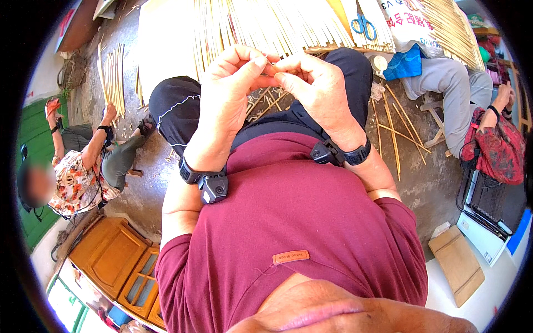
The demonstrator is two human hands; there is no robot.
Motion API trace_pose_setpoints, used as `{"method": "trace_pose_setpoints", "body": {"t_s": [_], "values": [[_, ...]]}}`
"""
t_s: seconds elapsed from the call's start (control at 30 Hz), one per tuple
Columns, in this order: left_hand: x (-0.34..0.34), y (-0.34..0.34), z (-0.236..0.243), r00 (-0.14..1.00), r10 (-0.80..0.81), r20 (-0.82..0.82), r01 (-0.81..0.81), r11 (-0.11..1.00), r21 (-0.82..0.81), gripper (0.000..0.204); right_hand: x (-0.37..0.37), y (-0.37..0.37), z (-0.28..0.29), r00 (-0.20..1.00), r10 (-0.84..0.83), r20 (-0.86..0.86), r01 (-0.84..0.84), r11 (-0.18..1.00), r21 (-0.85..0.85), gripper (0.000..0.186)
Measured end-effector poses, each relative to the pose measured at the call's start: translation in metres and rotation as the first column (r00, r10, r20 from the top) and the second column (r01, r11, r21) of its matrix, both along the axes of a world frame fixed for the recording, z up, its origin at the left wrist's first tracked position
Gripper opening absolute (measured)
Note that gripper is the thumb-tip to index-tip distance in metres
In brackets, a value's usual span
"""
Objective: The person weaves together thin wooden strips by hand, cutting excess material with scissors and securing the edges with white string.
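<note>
Your woven mat (266, 25) of flat, pale bamboo strips spreads beyond your knees. Just below its edge, your left hand (230, 91) and right hand (316, 89) meet, fingertips pinched shut on one thin sliver (270, 69).

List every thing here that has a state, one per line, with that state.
left hand: raised, fingers curled, fingertips meeting the right hand's.
right hand: raised, fingers pinched against the left; whatever sits between them is too small to tell.
bamboo strips: spread side by side in a flat sheet past the knees.
loose strips: scattered on the floor.
blue scissors: lying, blades shut.
wooden cabinet: doors shut.
</note>
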State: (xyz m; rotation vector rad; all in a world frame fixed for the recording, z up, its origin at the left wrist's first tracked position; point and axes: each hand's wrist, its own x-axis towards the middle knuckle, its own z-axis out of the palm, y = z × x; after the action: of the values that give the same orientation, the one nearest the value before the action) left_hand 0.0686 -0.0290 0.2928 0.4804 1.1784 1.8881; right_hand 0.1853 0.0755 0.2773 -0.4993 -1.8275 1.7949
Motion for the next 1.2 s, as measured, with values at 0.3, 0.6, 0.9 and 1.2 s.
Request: {"method": "trace_pose_setpoints", "body": {"t_s": [0.3, 0.6, 0.9, 1.2], "values": [[0.003, 0.000, -0.002, 0.999, 0.042, 0.022, -0.042, 0.999, -0.015, 0.007, 0.002, -0.001, 0.003, 1.000, -0.007, 0.010, 0.007, 1.000, -0.004, 0.010], [0.006, -0.002, 0.000, 0.999, 0.049, 0.017, -0.048, 0.998, -0.027, 0.007, 0.003, -0.004, 0.007, 1.000, -0.005, 0.028, 0.006, 0.999, -0.044, 0.009], [0.003, -0.010, 0.001, 0.999, -0.033, 0.016, 0.034, 0.997, -0.076, 0.008, -0.001, -0.009, 0.011, 0.998, -0.018, 0.058, 0.015, 0.998, 0.058, 0.010], [0.001, -0.017, 0.002, 0.981, -0.187, -0.051, 0.175, 0.968, -0.179, 0.014, -0.002, -0.005, 0.015, 1.000, -0.002, -0.004, 0.002, 1.000, -0.026, 0.006]]}}
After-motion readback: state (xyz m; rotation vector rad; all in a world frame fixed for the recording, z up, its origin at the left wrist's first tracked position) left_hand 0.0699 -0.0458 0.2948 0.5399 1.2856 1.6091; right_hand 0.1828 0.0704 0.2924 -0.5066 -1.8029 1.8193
